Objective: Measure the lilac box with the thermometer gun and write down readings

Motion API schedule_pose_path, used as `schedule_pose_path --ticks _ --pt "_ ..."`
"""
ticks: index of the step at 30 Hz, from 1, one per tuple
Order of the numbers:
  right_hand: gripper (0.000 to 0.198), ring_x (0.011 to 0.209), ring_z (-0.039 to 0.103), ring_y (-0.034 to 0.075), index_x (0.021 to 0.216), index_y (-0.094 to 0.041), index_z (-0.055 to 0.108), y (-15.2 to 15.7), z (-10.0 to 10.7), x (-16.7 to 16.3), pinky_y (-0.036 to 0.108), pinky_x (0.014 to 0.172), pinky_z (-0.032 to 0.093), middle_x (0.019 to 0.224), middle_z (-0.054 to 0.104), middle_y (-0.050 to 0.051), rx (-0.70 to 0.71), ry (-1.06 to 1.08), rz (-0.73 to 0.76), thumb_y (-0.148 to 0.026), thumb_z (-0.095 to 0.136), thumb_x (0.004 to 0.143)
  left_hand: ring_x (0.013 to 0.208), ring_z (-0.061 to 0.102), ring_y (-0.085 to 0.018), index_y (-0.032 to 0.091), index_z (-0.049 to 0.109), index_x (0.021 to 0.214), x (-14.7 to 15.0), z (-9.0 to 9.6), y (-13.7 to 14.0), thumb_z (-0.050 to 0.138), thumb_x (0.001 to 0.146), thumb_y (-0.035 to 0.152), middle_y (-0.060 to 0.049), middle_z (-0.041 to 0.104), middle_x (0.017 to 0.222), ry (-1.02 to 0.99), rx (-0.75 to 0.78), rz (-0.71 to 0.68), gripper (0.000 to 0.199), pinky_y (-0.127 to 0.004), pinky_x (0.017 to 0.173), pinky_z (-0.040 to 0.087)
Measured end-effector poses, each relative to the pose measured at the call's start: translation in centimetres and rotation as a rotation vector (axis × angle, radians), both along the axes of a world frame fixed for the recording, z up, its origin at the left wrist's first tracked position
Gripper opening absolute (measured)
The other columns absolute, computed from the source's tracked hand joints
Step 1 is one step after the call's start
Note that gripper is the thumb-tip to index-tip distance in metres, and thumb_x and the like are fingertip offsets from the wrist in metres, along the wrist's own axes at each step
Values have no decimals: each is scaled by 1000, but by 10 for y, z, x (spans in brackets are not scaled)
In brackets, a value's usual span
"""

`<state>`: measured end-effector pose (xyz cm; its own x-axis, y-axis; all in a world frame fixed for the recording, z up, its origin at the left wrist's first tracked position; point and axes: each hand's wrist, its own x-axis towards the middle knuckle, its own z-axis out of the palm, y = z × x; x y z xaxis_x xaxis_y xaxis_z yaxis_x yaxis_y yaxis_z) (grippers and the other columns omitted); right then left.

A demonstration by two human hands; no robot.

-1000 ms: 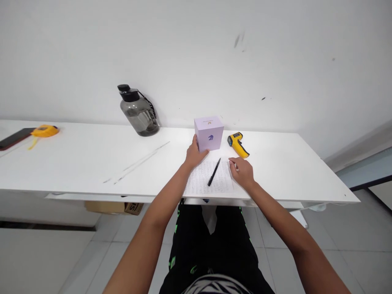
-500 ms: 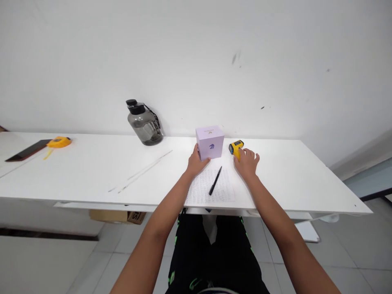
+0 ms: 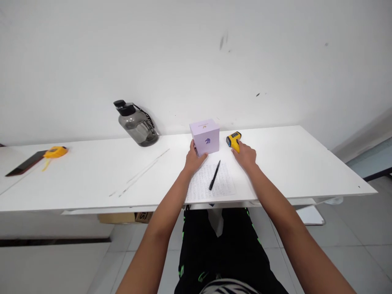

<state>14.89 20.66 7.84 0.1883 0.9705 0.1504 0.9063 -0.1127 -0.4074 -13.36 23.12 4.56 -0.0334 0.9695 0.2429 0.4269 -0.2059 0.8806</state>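
A pale lilac box [image 3: 206, 138] with a dark blue emblem stands upright on the white table. My left hand [image 3: 194, 159] grips its lower left side, thumb across the front corner and the other fingers partly hidden behind. To the right, my right hand [image 3: 246, 156] is closed around the handle of a yellow and black infrared thermometer [image 3: 234, 141], whose head points toward the left. Between my forearms lies a sheet of handwritten paper [image 3: 225, 183], with a black pen [image 3: 214, 175] resting diagonally on it.
A grey translucent water bottle [image 3: 139, 126] with a black cap stands against the wall. At the far left are a yellow tape measure [image 3: 55, 152] and a dark flat blade-like tool [image 3: 26, 164]. Below the table is a cardboard box [image 3: 118, 218].
My right fingers, spread and loosely touching the thermometer before, have closed around its handle. The left hand still holds the box. The camera view has tilted slightly.
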Motion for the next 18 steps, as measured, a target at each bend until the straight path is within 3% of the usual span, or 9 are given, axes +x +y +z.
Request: schedule_pose_path --ticks 3,7,9,13,18 --pt "65 122 78 38 167 -17 59 -1 0 0 50 104 59 139 83 21 198 117 -21 -44 61 107 160 62 -39 27 32 178 1 6 -2 94 83 46 -20 65 170 -39 -61 8 116 -57 131 50" --pt "72 127 77 40 162 -18 56 -1 5 -1 57 112 59 141 80 22 605 332 -22 -49 68 98 162 60 -41 26 34 176 1 12 -5 94 82 44 -21 64 171 -59 -95 33 113 -59 135 47" --pt "69 123 77 42 151 -17 60 -2 7 -2 60 109 60 132 81 23 690 431 -95 -44 72 89 163 59 -41 25 33 177 2 14 -7 93 82 43 -22 63 172 -60 -102 15 113 -59 136 46" --pt "56 91 74 35 125 -23 62 -10 10 -4 53 90 62 96 78 10 592 640 -153 -35 76 72 166 57 -41 24 32 178 4 13 -9 92 84 44 -22 61 174 -84 -105 -2 114 -59 138 43" --pt "50 67 60 19 109 -28 59 -25 22 -18 39 71 57 82 63 -4 407 1141 32 -58 79 74 176 44 -38 31 29 178 1 18 3 97 82 57 -19 39 191 -280 -170 36 121 -55 143 39"
